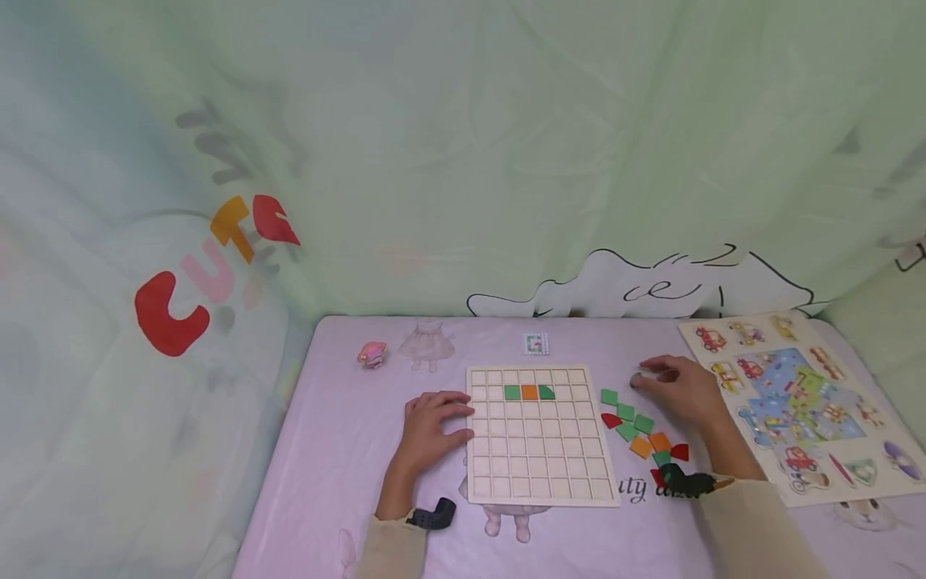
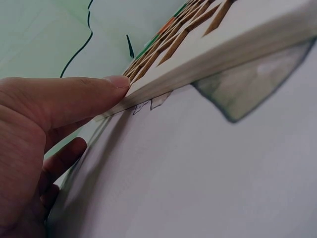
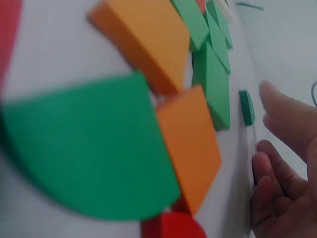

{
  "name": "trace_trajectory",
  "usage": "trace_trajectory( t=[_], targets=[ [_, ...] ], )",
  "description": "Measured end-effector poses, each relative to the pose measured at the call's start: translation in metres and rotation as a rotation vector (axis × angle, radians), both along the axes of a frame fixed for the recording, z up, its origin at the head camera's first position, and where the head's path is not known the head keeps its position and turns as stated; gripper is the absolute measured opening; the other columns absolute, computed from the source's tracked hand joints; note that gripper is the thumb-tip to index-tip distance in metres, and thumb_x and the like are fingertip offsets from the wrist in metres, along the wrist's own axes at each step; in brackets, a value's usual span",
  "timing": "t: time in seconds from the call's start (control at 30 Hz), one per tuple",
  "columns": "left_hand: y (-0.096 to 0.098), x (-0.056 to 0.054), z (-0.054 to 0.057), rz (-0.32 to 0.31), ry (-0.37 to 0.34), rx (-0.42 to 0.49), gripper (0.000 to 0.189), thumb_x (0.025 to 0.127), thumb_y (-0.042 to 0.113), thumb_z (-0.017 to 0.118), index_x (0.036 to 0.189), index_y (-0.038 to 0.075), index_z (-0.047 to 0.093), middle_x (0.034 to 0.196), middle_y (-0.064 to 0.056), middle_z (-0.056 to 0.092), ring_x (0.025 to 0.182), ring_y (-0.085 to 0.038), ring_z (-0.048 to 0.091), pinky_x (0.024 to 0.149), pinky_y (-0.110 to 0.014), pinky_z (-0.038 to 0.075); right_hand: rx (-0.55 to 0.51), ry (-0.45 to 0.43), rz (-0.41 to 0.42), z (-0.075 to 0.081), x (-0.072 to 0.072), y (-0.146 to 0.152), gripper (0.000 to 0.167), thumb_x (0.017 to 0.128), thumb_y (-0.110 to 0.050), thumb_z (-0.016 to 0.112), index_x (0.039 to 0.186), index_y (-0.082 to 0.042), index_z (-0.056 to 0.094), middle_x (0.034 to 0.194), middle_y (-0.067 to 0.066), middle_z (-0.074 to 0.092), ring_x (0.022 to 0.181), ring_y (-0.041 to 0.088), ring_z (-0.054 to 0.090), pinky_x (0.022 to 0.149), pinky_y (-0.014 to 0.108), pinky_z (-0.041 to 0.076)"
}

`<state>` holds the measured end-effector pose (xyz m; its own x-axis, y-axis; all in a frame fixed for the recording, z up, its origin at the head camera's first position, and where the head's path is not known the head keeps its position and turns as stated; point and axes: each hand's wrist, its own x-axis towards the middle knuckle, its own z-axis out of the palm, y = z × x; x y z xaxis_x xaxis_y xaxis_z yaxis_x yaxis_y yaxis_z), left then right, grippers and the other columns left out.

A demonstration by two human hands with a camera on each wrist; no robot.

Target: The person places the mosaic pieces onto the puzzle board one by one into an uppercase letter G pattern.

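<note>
My left hand (image 1: 432,426) rests at the left edge of a pale wooden grid board (image 1: 538,458), thumb and fingertips right at its rim. In the left wrist view, the straight thumb (image 2: 79,99) touches the board's edge (image 2: 198,74). A green square (image 1: 512,392), an orange square (image 1: 530,392) and a green rounded-corner piece (image 1: 546,392) sit side by side on the board. My right hand (image 1: 676,390) is right of the board, fingers spread apart beside a small dark green piece (image 3: 246,107), which is near the thumb tip.
Several loose green, orange and red tiles (image 1: 625,412) lie between the board and my right arm. A vehicle picture puzzle board (image 1: 810,402) lies at the right. Behind the grid board is a small patterned card (image 1: 536,344); a pink figurine (image 1: 372,355) stands at the back left.
</note>
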<state>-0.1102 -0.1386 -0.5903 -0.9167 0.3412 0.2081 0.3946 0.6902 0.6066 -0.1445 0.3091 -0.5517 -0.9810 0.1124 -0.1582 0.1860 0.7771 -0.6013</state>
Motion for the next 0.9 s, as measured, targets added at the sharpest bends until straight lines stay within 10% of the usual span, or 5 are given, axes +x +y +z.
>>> trace_trajectory(
  t=[0.9],
  targets=[
    [0.0, 0.0, -0.001, -0.003, 0.008, 0.008, 0.029, 0.083, 0.033, 0.082, 0.112, 0.026, 0.078, 0.13, 0.011, 0.067, 0.119, -0.019, 0.056, 0.101, -0.053, 0.032, -0.011, -0.04, 0.034, -0.013, -0.004, 0.009, 0.045, 0.089, -0.038, 0.079, 0.123, -0.011, 0.069, 0.113, 0.016, 0.055, 0.102, 0.032, 0.048, 0.075, 0.037, 0.041]
  ],
)
